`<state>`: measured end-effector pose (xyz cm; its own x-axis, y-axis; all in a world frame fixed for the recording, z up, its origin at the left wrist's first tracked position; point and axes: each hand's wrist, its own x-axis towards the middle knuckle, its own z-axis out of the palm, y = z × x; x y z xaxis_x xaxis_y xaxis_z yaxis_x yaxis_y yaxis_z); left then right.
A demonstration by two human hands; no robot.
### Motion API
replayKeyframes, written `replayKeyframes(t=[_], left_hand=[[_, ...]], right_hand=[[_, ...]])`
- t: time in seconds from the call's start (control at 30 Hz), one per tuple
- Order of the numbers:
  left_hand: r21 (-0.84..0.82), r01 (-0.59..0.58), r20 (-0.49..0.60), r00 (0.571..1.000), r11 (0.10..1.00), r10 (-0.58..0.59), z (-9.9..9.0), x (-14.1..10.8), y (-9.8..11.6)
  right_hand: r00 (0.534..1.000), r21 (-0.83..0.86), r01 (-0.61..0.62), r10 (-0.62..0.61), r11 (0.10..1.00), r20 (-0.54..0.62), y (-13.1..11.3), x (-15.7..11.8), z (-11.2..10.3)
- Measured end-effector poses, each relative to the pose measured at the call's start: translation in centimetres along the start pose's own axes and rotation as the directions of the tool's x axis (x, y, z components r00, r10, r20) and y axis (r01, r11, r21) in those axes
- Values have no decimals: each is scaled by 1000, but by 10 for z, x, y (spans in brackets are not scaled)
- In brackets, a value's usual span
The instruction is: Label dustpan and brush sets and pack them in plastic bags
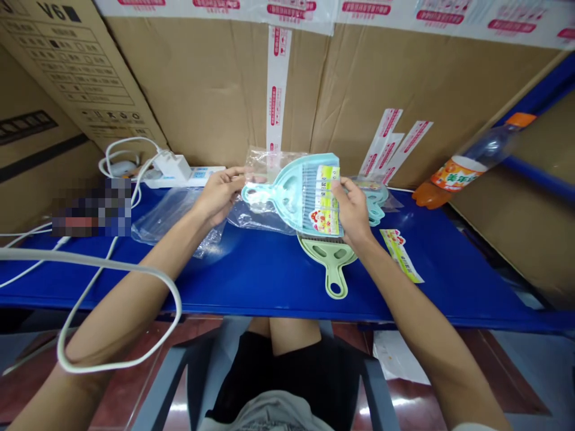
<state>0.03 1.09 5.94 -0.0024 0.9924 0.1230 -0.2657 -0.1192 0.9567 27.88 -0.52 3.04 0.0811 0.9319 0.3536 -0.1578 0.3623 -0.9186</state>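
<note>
Dustpan-and-brush set (284,190) of light blue plastic, bearing a yellow-green paper label (327,206), is raised above the blue tabletop (251,272). At its three o'clock, the right hand (353,206) grips its labelled end. At nine o'clock, the left hand (221,194) has curled fingers by the handle and clear plastic bag (265,160); whether they are closed on either, I cannot tell. A pale green plastic dustpan (331,258) lies toward six o'clock, a loose printed paper label (401,255) at four.

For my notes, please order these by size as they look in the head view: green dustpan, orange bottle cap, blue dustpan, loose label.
Blue dustpan
Green dustpan, partly covered
Loose label
Orange bottle cap
</note>
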Motion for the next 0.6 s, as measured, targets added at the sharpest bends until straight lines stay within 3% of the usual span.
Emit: replayKeyframes(t=[0.1, 0.23, 0.4, 0.6], left_hand=[[-71, 76, 29, 997, 995, -74, 2, 0, -2], [-153, 48, -3, 999, 987, -49, 5, -1, -5], [-16, 30, 14, 999, 999, -30, 2, -2, -9], [19, 119, 56, 991, 993, -120, 2, -2, -11]], right_hand=[[999, -20, -15, 15, 1000, -47, 4, -7, 6], [992, -6, 23, -24, 1000, -124, 7, -8, 5], [995, 21, 14, -12, 1000, -101, 7, -1, -1], [989, -23, 22, -25, 999, -144, 13, -3, 1]])
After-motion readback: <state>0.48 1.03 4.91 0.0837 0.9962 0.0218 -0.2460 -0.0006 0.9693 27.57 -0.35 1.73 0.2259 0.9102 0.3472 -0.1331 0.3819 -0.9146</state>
